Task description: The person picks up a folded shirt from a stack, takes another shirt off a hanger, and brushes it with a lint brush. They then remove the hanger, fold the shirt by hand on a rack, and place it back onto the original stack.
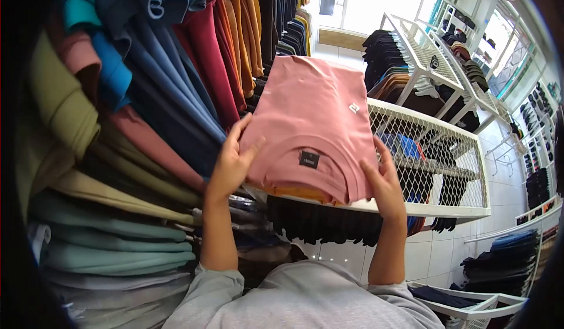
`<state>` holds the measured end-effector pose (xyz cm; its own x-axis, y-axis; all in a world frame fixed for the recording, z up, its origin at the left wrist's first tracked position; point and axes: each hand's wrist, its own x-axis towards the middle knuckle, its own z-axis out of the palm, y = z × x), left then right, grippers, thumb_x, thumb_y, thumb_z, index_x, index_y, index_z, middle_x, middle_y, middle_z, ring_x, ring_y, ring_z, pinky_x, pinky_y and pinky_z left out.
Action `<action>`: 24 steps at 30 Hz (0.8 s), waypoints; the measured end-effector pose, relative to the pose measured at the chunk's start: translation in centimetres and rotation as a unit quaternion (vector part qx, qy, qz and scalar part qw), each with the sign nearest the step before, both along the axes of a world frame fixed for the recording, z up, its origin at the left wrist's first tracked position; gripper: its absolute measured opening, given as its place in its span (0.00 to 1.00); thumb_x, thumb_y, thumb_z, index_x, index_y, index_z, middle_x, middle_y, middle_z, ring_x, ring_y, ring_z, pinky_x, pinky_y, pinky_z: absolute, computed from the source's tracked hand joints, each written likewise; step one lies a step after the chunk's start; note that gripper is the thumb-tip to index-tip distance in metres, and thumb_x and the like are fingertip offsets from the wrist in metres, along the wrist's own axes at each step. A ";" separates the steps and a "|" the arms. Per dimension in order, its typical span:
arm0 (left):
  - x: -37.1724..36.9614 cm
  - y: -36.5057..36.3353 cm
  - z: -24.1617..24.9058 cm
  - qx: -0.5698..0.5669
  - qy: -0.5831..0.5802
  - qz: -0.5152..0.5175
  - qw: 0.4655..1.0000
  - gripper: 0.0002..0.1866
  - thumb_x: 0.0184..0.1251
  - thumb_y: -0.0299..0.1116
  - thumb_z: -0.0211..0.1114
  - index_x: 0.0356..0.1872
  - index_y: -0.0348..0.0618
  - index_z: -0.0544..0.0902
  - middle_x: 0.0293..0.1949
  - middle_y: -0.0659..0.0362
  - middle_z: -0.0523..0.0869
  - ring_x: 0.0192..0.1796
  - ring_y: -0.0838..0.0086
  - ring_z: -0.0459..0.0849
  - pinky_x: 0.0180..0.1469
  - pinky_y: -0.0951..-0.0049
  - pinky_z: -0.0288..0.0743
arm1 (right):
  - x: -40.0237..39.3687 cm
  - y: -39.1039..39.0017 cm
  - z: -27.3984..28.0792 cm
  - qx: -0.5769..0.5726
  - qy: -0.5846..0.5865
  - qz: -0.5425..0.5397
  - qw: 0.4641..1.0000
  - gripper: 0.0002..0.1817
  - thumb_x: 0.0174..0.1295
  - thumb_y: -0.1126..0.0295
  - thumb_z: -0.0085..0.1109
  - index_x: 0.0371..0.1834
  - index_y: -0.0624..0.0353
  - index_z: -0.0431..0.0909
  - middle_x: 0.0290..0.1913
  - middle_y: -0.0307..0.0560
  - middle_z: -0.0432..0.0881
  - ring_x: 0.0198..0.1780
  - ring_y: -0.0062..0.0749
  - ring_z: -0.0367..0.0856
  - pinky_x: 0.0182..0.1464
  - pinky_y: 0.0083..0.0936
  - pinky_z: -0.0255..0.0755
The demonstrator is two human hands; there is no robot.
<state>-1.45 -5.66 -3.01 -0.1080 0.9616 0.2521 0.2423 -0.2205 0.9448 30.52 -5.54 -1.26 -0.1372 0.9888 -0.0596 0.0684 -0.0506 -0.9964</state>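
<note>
A folded pink T-shirt (311, 100) lies flat in front of me, its round collar towards me. Inside the neck is a dark label (309, 158), and a small white logo (354, 107) shows on the chest. My left hand (232, 161) grips the shirt's left edge, thumb on top and fingers at the side. On the opposite edge my right hand (383, 176) holds it the same way. Under the collar a strip of mustard-yellow fabric (299, 193) peeks out. Both hands and the shirt are over the near end of a white mesh-topped rack (432, 153).
On the left hang blue garments (170, 94), with red and orange ones beyond. Folded pale green clothes (117, 252) are stacked at lower left. Dark clothes (385, 50) hang under another white rack (420, 41). White floor tiles (496, 182) show at right.
</note>
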 end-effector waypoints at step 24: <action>5.7 1.5 1.4 0.212 0.376 0.050 0.901 0.21 0.82 0.42 0.55 0.68 0.44 0.80 0.68 0.41 0.79 0.72 0.44 0.74 0.75 0.52 0.64 | -6.0 1.1 0.3 0.412 -0.367 -0.086 0.830 0.24 0.76 0.60 0.56 0.68 0.63 0.77 0.67 0.64 0.78 0.68 0.58 0.76 0.71 0.47 0.68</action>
<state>4.27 -4.13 -1.56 0.1655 0.7570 0.6321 0.8168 -0.4644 0.3423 24.48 -4.49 -0.99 -0.2157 0.7364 0.6412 0.7340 0.5554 -0.3909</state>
